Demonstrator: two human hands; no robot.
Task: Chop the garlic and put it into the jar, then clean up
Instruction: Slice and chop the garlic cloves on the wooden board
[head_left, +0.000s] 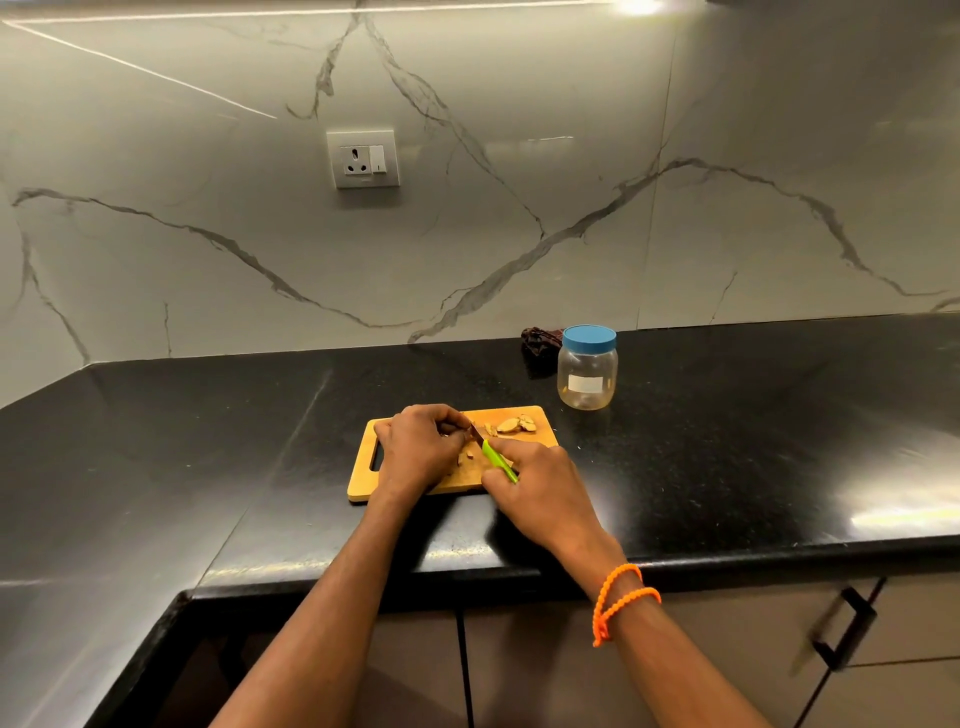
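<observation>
Black counter (208, 441), marble wall: cutting board (363, 480) lying centre; jar (587, 371) standing at two o'clock; right hand (535, 486) gripping knife (498, 460), left hand (421, 447) pinching garlic (511, 425).

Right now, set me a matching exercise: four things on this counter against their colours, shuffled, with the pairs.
Things:
1. jar lid
2. knife handle
3. cutting board
4. countertop

Colours:
A. black
B. green
C. blue
D. light wood

Pairs: 1-C, 2-B, 3-D, 4-A
</observation>
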